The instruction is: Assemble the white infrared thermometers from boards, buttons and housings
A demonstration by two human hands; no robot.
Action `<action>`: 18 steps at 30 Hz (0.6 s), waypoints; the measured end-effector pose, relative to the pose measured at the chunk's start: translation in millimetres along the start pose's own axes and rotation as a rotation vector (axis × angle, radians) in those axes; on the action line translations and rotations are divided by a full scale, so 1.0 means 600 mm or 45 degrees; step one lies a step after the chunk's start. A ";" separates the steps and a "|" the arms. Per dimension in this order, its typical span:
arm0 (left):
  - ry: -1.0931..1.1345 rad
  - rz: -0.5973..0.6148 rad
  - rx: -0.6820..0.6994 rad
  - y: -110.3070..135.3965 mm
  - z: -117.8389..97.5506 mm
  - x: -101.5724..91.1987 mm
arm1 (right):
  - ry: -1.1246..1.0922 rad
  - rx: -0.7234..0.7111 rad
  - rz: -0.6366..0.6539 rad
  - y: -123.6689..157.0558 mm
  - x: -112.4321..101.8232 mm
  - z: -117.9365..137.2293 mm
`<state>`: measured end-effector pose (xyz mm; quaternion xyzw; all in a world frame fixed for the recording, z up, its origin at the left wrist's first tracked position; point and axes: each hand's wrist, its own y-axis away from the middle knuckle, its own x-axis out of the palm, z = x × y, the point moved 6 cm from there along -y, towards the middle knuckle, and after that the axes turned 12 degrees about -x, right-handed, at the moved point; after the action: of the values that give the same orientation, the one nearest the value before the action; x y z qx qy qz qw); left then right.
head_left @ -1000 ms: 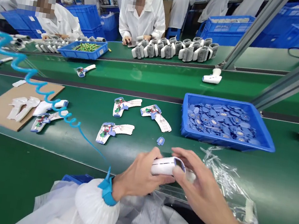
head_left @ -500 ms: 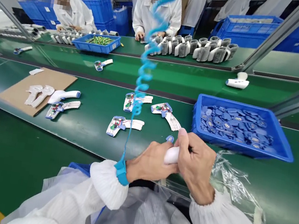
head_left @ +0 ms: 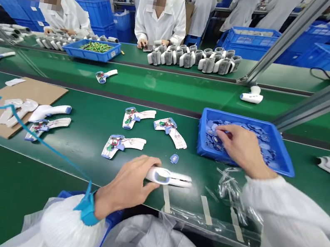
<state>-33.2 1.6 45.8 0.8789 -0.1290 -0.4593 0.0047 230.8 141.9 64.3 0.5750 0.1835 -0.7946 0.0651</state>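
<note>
My left hand (head_left: 129,183) grips the end of a white thermometer shell (head_left: 170,178) that lies on the green table near its front edge. My right hand (head_left: 238,146) reaches into the blue tray (head_left: 277,153) and its fingers pinch at the small blue parts (head_left: 262,145) inside; whether one is held I cannot make out. One small blue part (head_left: 174,158) lies loose on the table just beyond the shell. A blue coiled strap cord (head_left: 3,107) runs from my left wrist to the left.
Three open half-shells with circuit boards (head_left: 123,142) lie mid-table. A cardboard sheet (head_left: 13,104) with white shells sits at the left. Crumpled clear plastic (head_left: 232,191) lies at the front right. Across the conveyor (head_left: 174,87), people in white coats work beside rows of grey devices (head_left: 195,57).
My two hands held the white shell together in front of me. Now the left hand alone keeps it down on the table, and the right hand has gone into the blue tray.
</note>
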 end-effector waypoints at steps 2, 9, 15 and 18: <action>-0.284 -0.072 0.138 -0.007 -0.017 0.012 | 0.048 -0.059 0.101 -0.042 0.023 -0.039; -0.396 -0.039 0.112 -0.048 -0.056 0.035 | 0.135 -0.213 0.230 -0.064 0.060 -0.055; 0.673 0.214 -0.237 -0.062 -0.027 0.013 | 0.125 -0.287 0.129 -0.028 0.033 -0.056; 0.912 0.238 -0.309 -0.066 -0.026 0.037 | 0.088 -0.347 0.188 -0.042 0.057 -0.045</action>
<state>0.1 33.0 32.0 0.9611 -0.1434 -0.1328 0.1952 235.9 179.0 30.5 0.5998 0.2490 -0.7352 0.1942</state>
